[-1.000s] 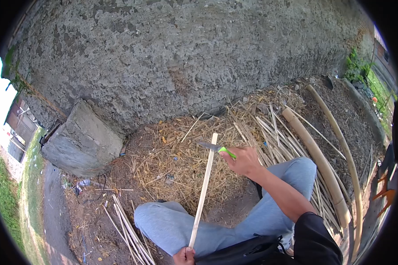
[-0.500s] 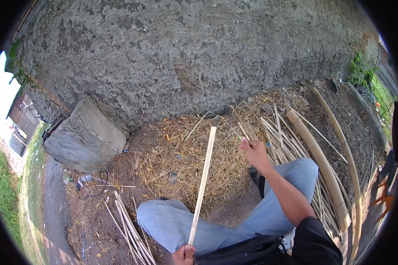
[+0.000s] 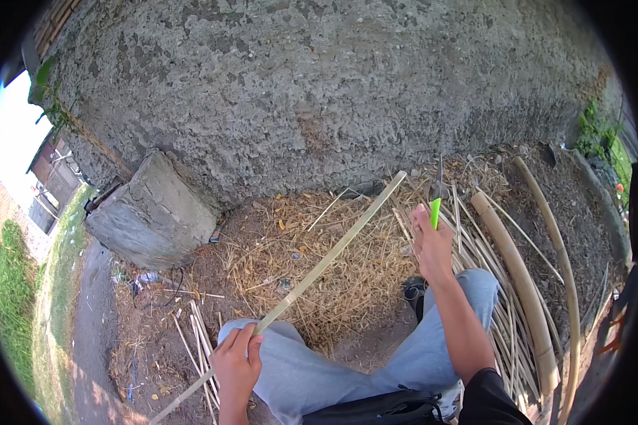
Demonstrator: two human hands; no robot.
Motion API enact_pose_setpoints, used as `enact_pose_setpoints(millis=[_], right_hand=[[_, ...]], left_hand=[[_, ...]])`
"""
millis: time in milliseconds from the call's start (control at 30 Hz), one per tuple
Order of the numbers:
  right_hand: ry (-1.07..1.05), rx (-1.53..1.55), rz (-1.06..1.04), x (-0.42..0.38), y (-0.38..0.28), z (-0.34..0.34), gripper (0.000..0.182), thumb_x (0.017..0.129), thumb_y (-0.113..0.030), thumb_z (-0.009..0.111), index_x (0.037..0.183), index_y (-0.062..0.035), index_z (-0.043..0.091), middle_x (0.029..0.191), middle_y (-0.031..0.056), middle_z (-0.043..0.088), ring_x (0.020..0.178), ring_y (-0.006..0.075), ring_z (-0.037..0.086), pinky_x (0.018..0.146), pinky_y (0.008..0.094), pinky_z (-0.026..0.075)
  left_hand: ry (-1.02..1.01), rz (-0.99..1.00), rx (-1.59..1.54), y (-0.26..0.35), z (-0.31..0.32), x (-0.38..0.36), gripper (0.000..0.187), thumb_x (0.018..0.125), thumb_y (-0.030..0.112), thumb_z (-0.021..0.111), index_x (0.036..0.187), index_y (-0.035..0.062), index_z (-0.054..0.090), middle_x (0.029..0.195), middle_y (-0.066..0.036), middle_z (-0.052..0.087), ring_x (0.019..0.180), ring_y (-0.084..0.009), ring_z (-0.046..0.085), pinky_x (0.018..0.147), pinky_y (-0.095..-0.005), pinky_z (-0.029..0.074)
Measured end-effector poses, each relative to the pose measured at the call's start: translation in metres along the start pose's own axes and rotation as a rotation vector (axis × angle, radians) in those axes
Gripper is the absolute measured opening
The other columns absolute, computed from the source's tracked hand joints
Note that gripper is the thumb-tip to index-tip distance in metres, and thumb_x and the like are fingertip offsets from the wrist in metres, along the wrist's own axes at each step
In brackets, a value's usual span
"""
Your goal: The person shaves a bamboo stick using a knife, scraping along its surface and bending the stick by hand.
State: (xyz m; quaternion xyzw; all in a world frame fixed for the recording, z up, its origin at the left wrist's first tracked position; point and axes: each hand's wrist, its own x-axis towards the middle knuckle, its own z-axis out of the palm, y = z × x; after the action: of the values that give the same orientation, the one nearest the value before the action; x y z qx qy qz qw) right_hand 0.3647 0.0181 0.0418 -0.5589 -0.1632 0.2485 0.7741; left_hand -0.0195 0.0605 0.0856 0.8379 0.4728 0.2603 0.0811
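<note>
My left hand (image 3: 237, 363) is closed around a long bamboo strip (image 3: 333, 252). The strip slants from the lower left, below the hand, up to its far end in front of the wall. Raised over my right knee, my right hand (image 3: 433, 248) grips a knife (image 3: 435, 212) by its bright green handle. The knife's dark blade points up, away from me. Blade and strip are apart, with the blade to the right of the strip's far end.
Thin bamboo strips (image 3: 500, 312) and thicker bamboo poles (image 3: 515, 283) lie on my right. More strips (image 3: 200, 333) lie left of my knee. Straw and shavings (image 3: 347, 290) cover the ground ahead. A rough wall (image 3: 319, 92) and a stone block (image 3: 152, 212) stand beyond.
The bamboo strip has gone from nearly upright to a slant, and my left hand now holds it farther along its length. My right hand has moved right, with the knife turned blade-up.
</note>
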Motion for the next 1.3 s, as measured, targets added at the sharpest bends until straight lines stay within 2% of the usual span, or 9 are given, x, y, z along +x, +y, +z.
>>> enact_pose_setpoints(millis=[100, 367, 467, 600, 733, 800, 933, 1167, 1300], right_hand=[[0.040, 0.298, 0.083, 0.004, -0.014, -0.003, 0.037, 0.099, -0.038, 0.066, 0.105, -0.0018, 0.065, 0.086, 0.0014, 0.063, 0.043, -0.0006, 0.029, 0.038, 0.0202, 0.023], [0.032, 0.321, -0.003, -0.012, 0.014, 0.008, 0.054, 0.095, -0.040, 0.072, 0.124, 0.0036, 0.059, 0.115, 0.0153, 0.071, 0.044, -0.0012, 0.032, 0.039, 0.0190, 0.025], [0.080, 0.339, 0.062, -0.015, 0.020, 0.014, 0.056, 0.094, -0.040, 0.072, 0.126, 0.0038, 0.058, 0.114, 0.0160, 0.071, 0.044, -0.0008, 0.033, 0.039, 0.0192, 0.026], [0.089, 0.373, 0.157, -0.017, 0.032, 0.022, 0.032, 0.102, -0.036, 0.061, 0.108, -0.0043, 0.061, 0.109, 0.0159, 0.072, 0.042, 0.0001, 0.030, 0.037, 0.0205, 0.026], [0.122, 0.265, 0.174, -0.016, 0.034, 0.027, 0.027, 0.103, -0.032, 0.061, 0.105, -0.0061, 0.063, 0.103, 0.0149, 0.073, 0.042, 0.0006, 0.031, 0.037, 0.0214, 0.026], [0.215, 0.291, 0.086, -0.013, 0.031, 0.030, 0.023, 0.102, -0.027, 0.062, 0.102, -0.0042, 0.063, 0.090, 0.0148, 0.074, 0.041, 0.0010, 0.032, 0.036, 0.0210, 0.023], [0.206, 0.301, -0.023, -0.008, 0.036, 0.028, 0.024, 0.102, -0.027, 0.063, 0.098, -0.0037, 0.064, 0.090, 0.0152, 0.075, 0.041, 0.0004, 0.030, 0.036, 0.0208, 0.021], [0.170, 0.260, 0.043, -0.019, 0.037, 0.033, 0.026, 0.101, -0.029, 0.064, 0.096, -0.0044, 0.063, 0.090, 0.0140, 0.075, 0.040, 0.0004, 0.029, 0.036, 0.0211, 0.021], [0.185, 0.266, 0.056, -0.021, 0.036, 0.034, 0.024, 0.102, -0.028, 0.063, 0.095, -0.0050, 0.063, 0.090, 0.0131, 0.075, 0.040, 0.0003, 0.029, 0.036, 0.0209, 0.021]], left_hand=[[0.146, 0.165, 0.069, 0.011, 0.002, 0.049, 0.016, 0.088, 0.018, 0.072, 0.100, 0.0078, 0.074, 0.075, -0.005, 0.065, 0.061, -0.0274, 0.062, 0.057, -0.0388, 0.046], [0.194, 0.438, -0.136, 0.056, 0.055, 0.134, 0.018, 0.083, 0.022, 0.077, 0.098, 0.0114, 0.077, 0.076, -0.001, 0.065, 0.064, -0.0229, 0.061, 0.059, -0.0367, 0.047], [0.082, 0.444, -0.268, 0.062, 0.089, 0.145, 0.019, 0.083, 0.022, 0.076, 0.100, 0.0129, 0.077, 0.077, 0.000, 0.066, 0.065, -0.0224, 0.062, 0.059, -0.0366, 0.048], [-0.034, 0.484, -0.269, 0.054, 0.119, 0.141, 0.024, 0.083, 0.024, 0.076, 0.105, 0.0131, 0.076, 0.078, 0.001, 0.066, 0.066, -0.0227, 0.063, 0.058, -0.0370, 0.048], [0.025, 0.543, -0.249, 0.045, 0.125, 0.138, 0.025, 0.083, 0.022, 0.077, 0.106, 0.0106, 0.076, 0.083, -0.002, 0.068, 0.069, -0.0234, 0.065, 0.059, -0.0364, 0.050], [0.084, 0.552, -0.240, 0.043, 0.130, 0.135, 0.025, 0.083, 0.020, 0.078, 0.105, 0.0090, 0.076, 0.084, -0.004, 0.069, 0.069, -0.0243, 0.066, 0.059, -0.0355, 0.050], [0.131, 0.578, -0.360, 0.037, 0.141, 0.128, 0.025, 0.078, 0.010, 0.080, 0.102, 0.0053, 0.075, 0.090, -0.006, 0.072, 0.075, -0.0250, 0.068, 0.064, -0.0353, 0.054], [0.243, 0.592, -0.387, 0.028, 0.142, 0.126, 0.024, 0.073, 0.000, 0.076, 0.097, 0.0038, 0.075, 0.094, -0.004, 0.073, 0.077, -0.0242, 0.068, 0.062, -0.0353, 0.052], [0.180, 0.543, -0.459, 0.025, 0.147, 0.122, 0.027, 0.074, -0.003, 0.075, 0.100, 0.0025, 0.075, 0.094, -0.006, 0.073, 0.079, -0.0250, 0.068, 0.066, -0.0357, 0.053]])
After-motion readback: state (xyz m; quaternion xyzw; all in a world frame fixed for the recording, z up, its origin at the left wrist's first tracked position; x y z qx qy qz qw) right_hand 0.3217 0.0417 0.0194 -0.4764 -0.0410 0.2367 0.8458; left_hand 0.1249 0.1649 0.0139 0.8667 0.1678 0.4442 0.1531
